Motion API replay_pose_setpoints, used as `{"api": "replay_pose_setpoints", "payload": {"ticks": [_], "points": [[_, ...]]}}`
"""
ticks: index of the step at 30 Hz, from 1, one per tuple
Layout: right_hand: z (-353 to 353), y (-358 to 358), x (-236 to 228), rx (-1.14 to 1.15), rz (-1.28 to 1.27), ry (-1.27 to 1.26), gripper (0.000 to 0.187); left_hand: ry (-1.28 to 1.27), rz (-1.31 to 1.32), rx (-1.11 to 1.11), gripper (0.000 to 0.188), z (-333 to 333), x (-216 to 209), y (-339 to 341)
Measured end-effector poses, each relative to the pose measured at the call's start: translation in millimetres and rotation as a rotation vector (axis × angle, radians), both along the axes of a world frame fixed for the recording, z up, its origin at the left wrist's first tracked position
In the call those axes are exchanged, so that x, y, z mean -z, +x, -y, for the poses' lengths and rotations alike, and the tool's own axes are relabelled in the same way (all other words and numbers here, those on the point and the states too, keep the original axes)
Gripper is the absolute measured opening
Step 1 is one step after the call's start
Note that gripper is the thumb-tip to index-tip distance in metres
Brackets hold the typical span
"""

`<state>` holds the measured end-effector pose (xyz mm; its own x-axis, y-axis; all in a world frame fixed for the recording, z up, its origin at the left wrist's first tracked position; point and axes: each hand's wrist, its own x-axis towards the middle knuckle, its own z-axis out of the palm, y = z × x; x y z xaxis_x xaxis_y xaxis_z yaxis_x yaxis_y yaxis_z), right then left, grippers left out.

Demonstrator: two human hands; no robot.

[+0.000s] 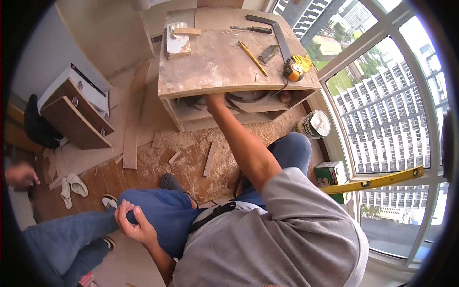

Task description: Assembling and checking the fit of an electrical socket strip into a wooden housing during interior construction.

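My right arm reaches forward into the open front of a wooden cabinet (pixel 191 76). Only the wrist of my right hand (pixel 215 99) shows under the cabinet's top edge, so its fingers and anything in them are hidden. A dark curved cable or strip (pixel 251 99) lies inside, beside that wrist. My left hand (pixel 137 224) hovers by my left knee, palm up, fingers loosely curled and thumb apart, with nothing in it. On the dusty top are a chisel (pixel 258 29), a carpenter's square (pixel 281 40), a yellow pencil (pixel 252 57), a dark block (pixel 268 53) and a tape measure (pixel 293 70).
Wood shavings (pixel 191 148) and offcuts cover the floor before the cabinet. A long board (pixel 136 119) and drawers (pixel 79 115) are at left, near another person's blurred hand (pixel 21 175) and jeans (pixel 67 248). A bucket (pixel 315 124) and yellow spirit level (pixel 377 181) stand by the windows.
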<state>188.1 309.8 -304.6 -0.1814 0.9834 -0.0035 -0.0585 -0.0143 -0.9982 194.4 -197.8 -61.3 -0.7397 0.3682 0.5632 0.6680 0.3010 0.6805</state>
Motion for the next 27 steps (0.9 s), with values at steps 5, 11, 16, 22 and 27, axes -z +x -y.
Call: {"api": "replay_pose_setpoints", "payload": {"ticks": [5, 11, 16, 22, 27], "points": [[144, 143, -131, -0.188, 0.014, -0.371, 0.009, 0.028, -0.017, 0.000, 0.030, 9, -5, 5], [229, 224, -146, -0.272, -0.094, -0.676, 0.016, -0.037, -0.033, 0.140, 0.032, -13, -23, 15], [288, 228, -186, -0.331, -0.101, -0.744, 0.023, 0.025, 0.770, 0.489, 0.037, -57, -31, 46], [325, 232, -228, -0.718, -0.133, -0.804, 0.010, -0.327, 1.225, 0.763, 0.040, -64, -5, 45], [310, 216, -263, -1.109, 0.175, -0.225, 0.035, 0.181, 1.412, 0.655, 0.030, -31, -24, 70]]}}
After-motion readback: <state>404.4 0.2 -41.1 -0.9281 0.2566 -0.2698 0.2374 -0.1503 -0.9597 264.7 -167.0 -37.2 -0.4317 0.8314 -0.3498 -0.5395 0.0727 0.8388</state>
